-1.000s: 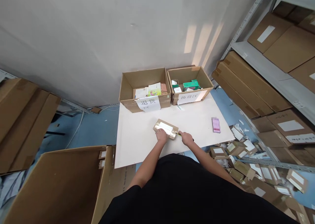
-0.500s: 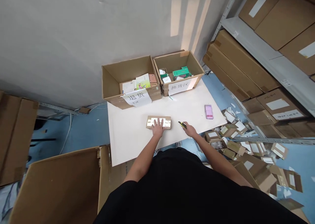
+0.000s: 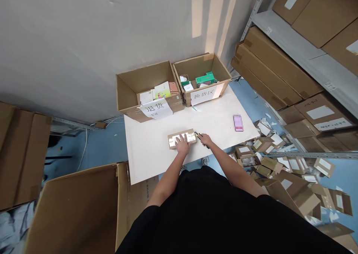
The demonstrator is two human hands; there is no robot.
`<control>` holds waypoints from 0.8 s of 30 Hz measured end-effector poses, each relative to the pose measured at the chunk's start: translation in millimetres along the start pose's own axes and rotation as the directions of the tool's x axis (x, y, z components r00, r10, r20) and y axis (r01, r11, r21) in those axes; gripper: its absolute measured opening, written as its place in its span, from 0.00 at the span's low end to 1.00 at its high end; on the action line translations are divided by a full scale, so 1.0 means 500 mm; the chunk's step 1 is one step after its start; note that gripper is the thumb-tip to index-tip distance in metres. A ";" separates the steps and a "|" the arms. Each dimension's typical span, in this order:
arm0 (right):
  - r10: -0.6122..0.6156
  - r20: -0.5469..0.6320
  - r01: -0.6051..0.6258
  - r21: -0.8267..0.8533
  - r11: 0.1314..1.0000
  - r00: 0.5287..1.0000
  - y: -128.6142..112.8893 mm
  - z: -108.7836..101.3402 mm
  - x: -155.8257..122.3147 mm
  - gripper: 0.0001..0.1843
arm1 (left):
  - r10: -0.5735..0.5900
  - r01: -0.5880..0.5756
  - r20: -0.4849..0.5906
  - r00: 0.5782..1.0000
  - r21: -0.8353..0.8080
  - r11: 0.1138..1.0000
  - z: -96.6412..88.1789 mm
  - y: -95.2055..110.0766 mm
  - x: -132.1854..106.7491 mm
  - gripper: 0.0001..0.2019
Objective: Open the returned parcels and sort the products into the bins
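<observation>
A small brown cardboard box (image 3: 173,134) with a white label lies on the white tabletop (image 3: 145,153). My left hand (image 3: 183,146) rests on the label with its fingers spread, pressing from above. My right hand (image 3: 205,140) is closed around a black and yellow utility knife (image 3: 198,135). The knife's tip is at the right end of the small box; whether it touches the cardboard is too small to tell.
Two open cartons with handwritten signs, a left carton (image 3: 123,114) and a right carton (image 3: 226,83), hold small packages. A pink pixelated item (image 3: 238,123) lies at the table's right. A large open carton (image 3: 81,209) stands left; discarded boxes (image 3: 268,161) litter the floor right.
My right hand has moved the utility knife leftward to the small box's right end. The box has turned slightly, its right end away from me. My left hand has stayed on it.
</observation>
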State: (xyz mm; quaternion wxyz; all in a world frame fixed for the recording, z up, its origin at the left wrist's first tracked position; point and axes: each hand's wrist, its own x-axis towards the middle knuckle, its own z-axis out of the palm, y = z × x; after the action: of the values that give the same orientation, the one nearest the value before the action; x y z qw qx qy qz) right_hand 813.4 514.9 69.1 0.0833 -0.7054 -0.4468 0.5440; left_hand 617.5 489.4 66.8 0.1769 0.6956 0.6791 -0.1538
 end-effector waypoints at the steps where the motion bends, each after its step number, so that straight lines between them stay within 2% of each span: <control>1: -0.003 0.000 0.003 -0.014 1.000 1.000 -0.001 -0.001 0.002 0.21 | 0.002 -0.002 0.004 1.000 0.000 1.000 0.000 0.000 0.000 0.40; 8: -0.026 0.023 0.028 -0.092 0.995 0.999 0.005 -0.003 -0.023 0.22 | -0.008 0.008 0.005 1.000 0.025 1.000 0.000 0.004 0.003 0.39; 15: -0.023 0.096 0.036 -0.143 0.989 0.995 0.048 -0.025 -0.070 0.21 | 0.014 -0.014 0.003 1.000 -0.013 1.000 -0.012 0.003 -0.002 0.39; 18: -0.003 0.001 0.003 -0.092 0.996 1.000 0.067 -0.024 -0.077 0.22 | 0.046 -0.047 -0.022 0.999 -0.030 0.998 -0.034 -0.012 0.006 0.37; 21: 0.061 -0.154 -0.059 0.018 0.998 0.986 0.070 0.015 -0.074 0.24 | 0.049 -0.053 -0.070 0.996 -0.059 0.997 -0.061 -0.053 0.022 0.31; 24: 0.072 -0.210 -0.069 0.023 0.997 0.975 0.051 0.085 -0.063 0.25 | 0.010 -0.014 -0.063 0.998 -0.072 0.997 -0.075 -0.106 0.027 0.29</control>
State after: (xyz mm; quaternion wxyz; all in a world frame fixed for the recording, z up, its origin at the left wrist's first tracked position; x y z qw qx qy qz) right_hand 791.4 461.3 58.9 0.1164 -0.7736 -0.4059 0.4725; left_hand 564.0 519.2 92.0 0.1814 0.6972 0.6853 -0.1064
